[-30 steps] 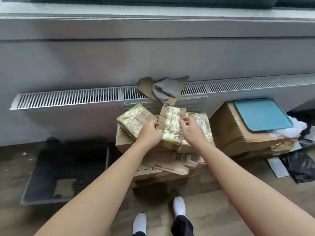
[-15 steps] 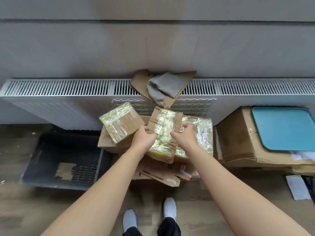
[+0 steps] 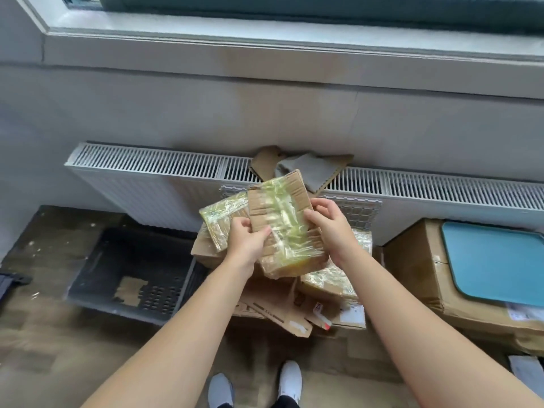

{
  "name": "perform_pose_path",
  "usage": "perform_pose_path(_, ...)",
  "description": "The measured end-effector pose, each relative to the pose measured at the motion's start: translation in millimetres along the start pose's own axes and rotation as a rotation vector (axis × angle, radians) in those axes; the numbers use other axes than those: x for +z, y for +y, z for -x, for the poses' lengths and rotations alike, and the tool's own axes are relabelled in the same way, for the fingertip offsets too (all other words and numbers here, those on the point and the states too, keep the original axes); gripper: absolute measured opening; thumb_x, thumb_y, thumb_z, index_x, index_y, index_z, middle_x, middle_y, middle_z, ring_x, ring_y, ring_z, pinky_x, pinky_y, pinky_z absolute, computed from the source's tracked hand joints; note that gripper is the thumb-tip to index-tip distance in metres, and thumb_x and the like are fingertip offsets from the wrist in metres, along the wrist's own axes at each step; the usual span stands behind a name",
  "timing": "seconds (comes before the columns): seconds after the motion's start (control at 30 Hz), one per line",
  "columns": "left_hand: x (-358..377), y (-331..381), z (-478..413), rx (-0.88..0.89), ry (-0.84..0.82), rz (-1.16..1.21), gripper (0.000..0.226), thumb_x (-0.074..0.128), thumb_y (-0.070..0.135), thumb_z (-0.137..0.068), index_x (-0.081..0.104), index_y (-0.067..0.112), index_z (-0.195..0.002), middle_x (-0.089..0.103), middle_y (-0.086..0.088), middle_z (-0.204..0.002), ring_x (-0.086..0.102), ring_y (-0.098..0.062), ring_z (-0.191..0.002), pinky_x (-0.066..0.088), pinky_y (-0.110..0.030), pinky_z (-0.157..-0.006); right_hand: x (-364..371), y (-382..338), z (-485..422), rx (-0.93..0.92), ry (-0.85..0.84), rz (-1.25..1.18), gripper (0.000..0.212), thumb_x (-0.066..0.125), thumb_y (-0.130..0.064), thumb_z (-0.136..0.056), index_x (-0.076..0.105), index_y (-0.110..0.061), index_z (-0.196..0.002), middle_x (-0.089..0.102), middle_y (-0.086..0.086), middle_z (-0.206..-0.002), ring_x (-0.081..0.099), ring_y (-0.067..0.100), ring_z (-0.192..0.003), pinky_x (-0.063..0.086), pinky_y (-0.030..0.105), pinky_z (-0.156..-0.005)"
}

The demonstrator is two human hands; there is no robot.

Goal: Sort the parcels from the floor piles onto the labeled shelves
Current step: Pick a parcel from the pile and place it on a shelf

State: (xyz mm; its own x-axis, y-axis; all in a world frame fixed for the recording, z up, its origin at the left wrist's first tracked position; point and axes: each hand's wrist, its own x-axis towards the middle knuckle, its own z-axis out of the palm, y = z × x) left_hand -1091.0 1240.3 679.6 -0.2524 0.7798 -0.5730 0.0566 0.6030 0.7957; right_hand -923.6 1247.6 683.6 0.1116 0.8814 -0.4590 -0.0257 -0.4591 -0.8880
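Raised since a moment ago, the taped parcel (image 3: 279,219) hangs above the floor pile (image 3: 276,307) — we grip its two sides, left hand (image 3: 245,241) and right hand (image 3: 334,228) curled round the edges. Radiator (image 3: 153,172) behind, black crate (image 3: 117,260) left, big carton (image 3: 418,269) right.

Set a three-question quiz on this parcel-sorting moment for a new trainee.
1. True or false: the left hand and the right hand both grip the taped parcel.
2. What lies on top of the large carton at the right? A) a blue tray B) a red bucket C) a coil of rope
3. Fill in: the black crate sits on the floor to the ___ of the parcel pile.

Key: 1 true; 2 A; 3 left.
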Motion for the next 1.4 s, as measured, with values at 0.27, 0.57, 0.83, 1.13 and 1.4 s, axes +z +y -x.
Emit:
perform_pose_path(0.27,-56,35,18,0.254,0.215,-0.239,0.042,0.069,0.017,-0.088,0.046,0.023,-0.123,0.047,-0.004,-0.129,0.053,-0.021,-0.113,0.051,-0.042,-0.095,52,-61,25,-0.185,-0.057,0.42,0.085,0.077,-0.04,-0.079,0.035,-0.018,-0.149,0.051,-0.001,-0.14,0.053,0.017,-0.125,0.043,0.034,-0.105)
perform_pose_path(0.57,-108,78,49,0.137,-0.066,0.324,0.072,0.063,0.068,-0.072,0.066,0.012,-0.116,0.075,-0.009,-0.104,0.072,-0.027,-0.095,0.057,-0.046,-0.089,121,-99,57,-0.424,-0.245,0.419,0.033,0.06,-0.031,-0.095,0.064,-0.018,-0.125,0.067,-0.008,-0.114,0.062,0.006,-0.103,0.044,0.021,-0.087)
perform_pose_path(0.83,-162,52,49,0.149,-0.09,0.647,0.036,0.065,0.025,-0.093,0.062,0.006,-0.123,0.073,-0.012,-0.111,0.07,-0.027,-0.1,0.057,-0.037,-0.075,154,-107,70,-0.577,-0.206,0.484,0.039,0.055,-0.006,-0.091,0.059,-0.02,-0.127,0.063,-0.006,-0.118,0.061,0.008,-0.106,0.047,0.025,-0.096)
perform_pose_path(1.13,-221,34,58,0.244,-0.165,0.777,0.04,0.046,0.031,-0.101,0.056,0.013,-0.135,0.065,-0.011,-0.129,0.061,-0.03,-0.12,0.048,-0.05,-0.1,184,-112,80,-0.161,-0.452,0.473,0.033,0.058,-0.044,-0.093,0.069,-0.019,-0.112,0.067,0.007,-0.12,0.066,0.024,-0.104,0.057,0.046,-0.088)
perform_pose_path(1.4,-287,33,71,0.288,-0.009,0.588,0.073,0.061,0.069,-0.079,0.051,0.029,-0.139,0.066,0.001,-0.128,0.063,-0.022,-0.118,0.049,-0.049,-0.101,247,-114,106,-0.351,-0.493,0.414,0.024,0.061,-0.024,-0.092,0.07,-0.019,-0.114,0.076,-0.005,-0.099,0.072,0.008,-0.082,0.053,0.02,-0.06)
